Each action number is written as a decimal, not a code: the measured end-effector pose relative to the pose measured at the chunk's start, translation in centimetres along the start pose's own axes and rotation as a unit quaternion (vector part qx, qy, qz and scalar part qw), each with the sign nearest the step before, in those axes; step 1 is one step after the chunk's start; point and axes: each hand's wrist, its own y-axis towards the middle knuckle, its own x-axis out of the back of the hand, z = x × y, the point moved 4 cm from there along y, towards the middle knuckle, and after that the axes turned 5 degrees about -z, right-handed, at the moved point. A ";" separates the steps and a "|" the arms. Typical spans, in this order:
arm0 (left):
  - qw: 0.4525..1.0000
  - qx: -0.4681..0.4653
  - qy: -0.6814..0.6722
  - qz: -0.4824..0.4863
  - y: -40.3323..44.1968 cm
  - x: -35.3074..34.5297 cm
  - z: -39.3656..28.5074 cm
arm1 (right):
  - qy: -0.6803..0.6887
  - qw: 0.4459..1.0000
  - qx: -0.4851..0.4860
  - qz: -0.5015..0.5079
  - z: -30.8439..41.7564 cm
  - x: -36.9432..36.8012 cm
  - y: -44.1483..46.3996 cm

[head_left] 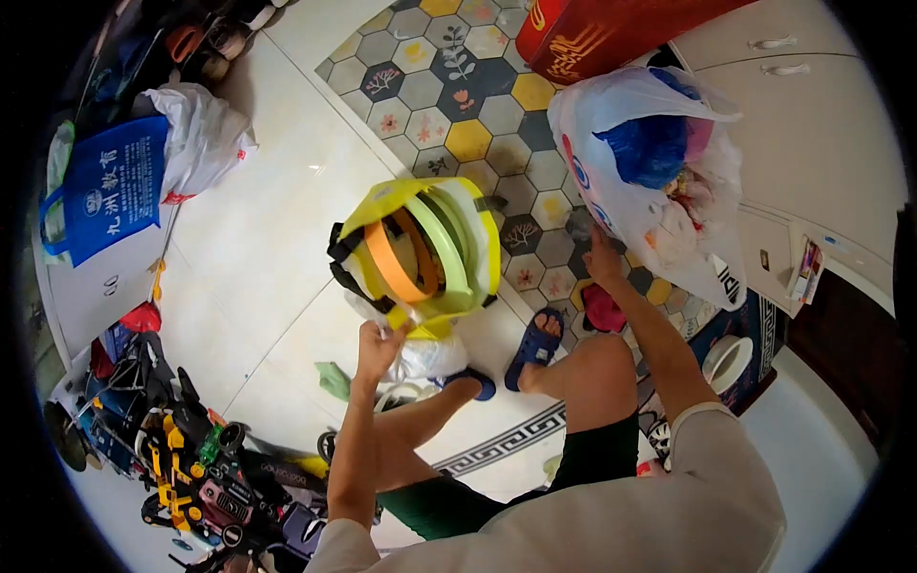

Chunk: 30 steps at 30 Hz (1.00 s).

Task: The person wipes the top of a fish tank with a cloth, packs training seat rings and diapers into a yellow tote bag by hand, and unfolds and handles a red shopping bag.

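My left hand (pixel 380 350) is closed on the lower edge of a yellow bag (pixel 382 199), which has black straps and stands open on the floor. Inside the bag are an orange ring-shaped piece (pixel 390 263) and light green curved pieces (pixel 441 244). My right hand (pixel 602 260) reaches forward to the near side of a big white plastic bag (pixel 611 191), its fingers stretched out against or close beside it. Whether they touch the plastic, I cannot tell. Through the top of that bag show a dark blue bundle (pixel 650 151) and other wrapped items.
A red box (pixel 592 43) stands beyond the hexagon-patterned mat (pixel 420 91). White cabinets (pixel 812 134) line the right. Toy vehicles (pixel 181 473) crowd the lower left. A blue bag (pixel 115 191) and a white bag (pixel 205 134) lie at the left. A dark pink item (pixel 604 308) lies below my right hand.
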 end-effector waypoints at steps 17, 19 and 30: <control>0.981 0.061 0.171 0.065 -1.5 4.3 -3.0 | 0.648 0.727 0.128 0.187 14.2 14.6 0.6; 0.977 0.039 0.201 0.059 -0.7 4.4 -2.3 | 0.716 0.648 0.132 0.223 16.5 19.9 -1.7; 0.926 -0.016 0.363 -0.104 -1.8 7.6 -1.8 | 0.772 0.624 0.073 0.098 16.5 25.2 -5.2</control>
